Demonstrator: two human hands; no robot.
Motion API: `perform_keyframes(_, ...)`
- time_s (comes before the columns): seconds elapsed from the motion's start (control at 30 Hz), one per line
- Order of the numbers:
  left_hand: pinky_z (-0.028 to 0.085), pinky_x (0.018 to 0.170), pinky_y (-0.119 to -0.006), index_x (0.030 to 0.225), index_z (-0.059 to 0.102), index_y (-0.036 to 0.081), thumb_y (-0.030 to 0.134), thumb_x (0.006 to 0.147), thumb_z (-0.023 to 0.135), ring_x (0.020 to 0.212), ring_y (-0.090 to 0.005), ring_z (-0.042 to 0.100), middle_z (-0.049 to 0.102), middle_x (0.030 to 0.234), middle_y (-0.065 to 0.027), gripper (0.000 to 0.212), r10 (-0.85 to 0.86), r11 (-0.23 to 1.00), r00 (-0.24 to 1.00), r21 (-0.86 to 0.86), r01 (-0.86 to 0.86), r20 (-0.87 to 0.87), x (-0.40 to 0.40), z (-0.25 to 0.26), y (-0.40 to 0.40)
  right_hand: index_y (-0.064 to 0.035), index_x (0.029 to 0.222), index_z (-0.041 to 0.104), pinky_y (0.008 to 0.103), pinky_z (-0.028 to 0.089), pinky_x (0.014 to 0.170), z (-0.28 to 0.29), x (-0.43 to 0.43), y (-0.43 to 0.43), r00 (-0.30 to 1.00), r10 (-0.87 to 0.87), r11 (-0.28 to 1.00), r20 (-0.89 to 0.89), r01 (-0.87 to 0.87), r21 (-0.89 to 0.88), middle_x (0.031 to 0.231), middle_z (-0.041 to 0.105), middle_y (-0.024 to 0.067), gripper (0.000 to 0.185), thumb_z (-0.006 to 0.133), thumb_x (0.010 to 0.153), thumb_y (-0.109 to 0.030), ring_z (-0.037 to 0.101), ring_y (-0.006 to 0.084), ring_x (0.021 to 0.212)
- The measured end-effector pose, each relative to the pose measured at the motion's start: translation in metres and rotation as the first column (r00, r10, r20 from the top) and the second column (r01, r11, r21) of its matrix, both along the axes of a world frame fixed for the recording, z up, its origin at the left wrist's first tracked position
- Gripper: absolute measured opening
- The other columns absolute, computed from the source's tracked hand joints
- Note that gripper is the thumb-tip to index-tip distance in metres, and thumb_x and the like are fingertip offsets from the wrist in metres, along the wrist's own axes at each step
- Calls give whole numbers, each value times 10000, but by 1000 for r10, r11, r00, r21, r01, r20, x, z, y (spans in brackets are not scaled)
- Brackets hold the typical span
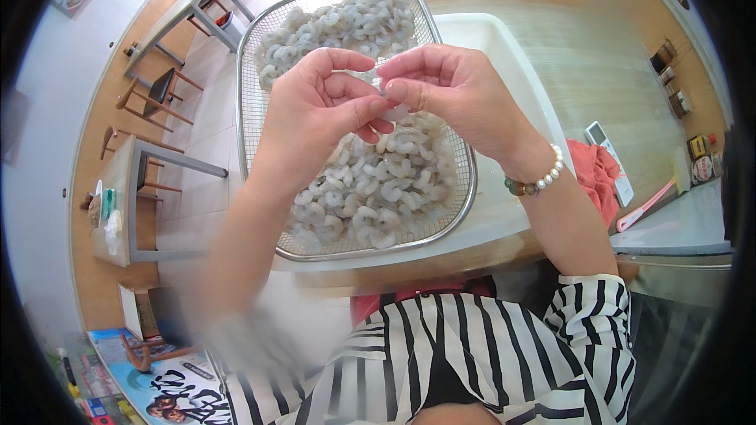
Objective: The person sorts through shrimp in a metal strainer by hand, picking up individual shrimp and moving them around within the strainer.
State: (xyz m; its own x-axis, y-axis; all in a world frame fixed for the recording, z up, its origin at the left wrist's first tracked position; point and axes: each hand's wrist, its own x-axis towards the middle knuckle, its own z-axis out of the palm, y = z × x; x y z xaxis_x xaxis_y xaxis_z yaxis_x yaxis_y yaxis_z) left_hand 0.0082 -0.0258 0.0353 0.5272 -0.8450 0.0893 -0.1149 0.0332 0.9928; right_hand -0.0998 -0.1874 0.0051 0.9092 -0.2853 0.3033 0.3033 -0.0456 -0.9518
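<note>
My left hand [328, 100] and my right hand [452, 94] meet above a wire-mesh basket with a metal rim [466, 206]. Between their fingertips is a pale, translucent peeled shrimp [397, 113], partly covered by the fingers. My left thumb and fingers hold it from one side, while the right thumb and forefinger pinch at its upper part. Below my hands lies a heap of peeled raw shrimp [378, 189]. A second heap of shrimp [348, 23] fills the far end of the basket. The basket rests on a white plastic tray [525, 100].
Right of the tray, on the wooden table [567, 71], are a red cloth [593, 174], a white device with a small display [608, 159] and a pink-handled tool [647, 206]. Condiment containers [703, 159] stand by the wall. Other tables [127, 206] and chairs [159, 94] are at left.
</note>
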Motion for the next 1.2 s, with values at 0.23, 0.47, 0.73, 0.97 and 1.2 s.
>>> perform_keyframes(0.23, 559, 560, -239, 1129, 462, -82, -4, 853, 670, 727, -173, 686, 673, 858, -156, 354, 158, 985, 980, -96, -146, 124, -31, 0, 3, 48, 954, 668, 245, 549, 749, 6, -4, -2, 998, 65, 996, -20, -64, 70, 901, 693, 105, 148, 686, 845, -50, 667, 136, 829)
perform_keyframes(0.47, 538, 582, -253, 1084, 561, -75, -1, 853, 671, 748, -192, 679, 674, 872, -136, 267, 205, 969, 975, -160, -190, 89, -33, -7, 6, 31, 962, 639, 253, 555, 753, 5, -3, 5, 986, -50, 988, 157, 26, 152, 899, 681, 91, 162, 704, 823, -23, 665, 130, 824)
perform_keyframes(0.73, 518, 588, -246, 965, 649, -56, -15, 865, 650, 727, -186, 671, 680, 863, -125, 108, 244, 941, 968, -253, -223, 54, -29, -16, 9, 42, 1009, 642, 235, 564, 757, 3, -5, 16, 980, -25, 986, 196, -8, 167, 935, 676, 93, 221, 718, 805, 6, 665, 137, 848)
perform_keyframes(0.97, 519, 598, -232, 964, 660, -60, -15, 862, 658, 739, -166, 668, 670, 861, -109, 112, 268, 942, 947, -254, -219, 178, -31, -21, 10, 0, 875, 728, 207, 565, 702, -1, -3, 14, 965, -103, 981, 240, 139, -137, 917, 655, 66, 112, 756, 773, -39, 654, 104, 798)
perform_keyframes(1.2, 530, 611, -231, 960, 658, -66, -49, 856, 649, 752, -173, 668, 657, 914, -123, 106, 252, 954, 925, -233, -188, 284, -32, -20, 12, 3, 854, 718, 204, 558, 681, -4, -2, 12, 969, -76, 980, 237, 116, -159, 915, 657, 70, 90, 748, 780, -38, 651, 106, 770)
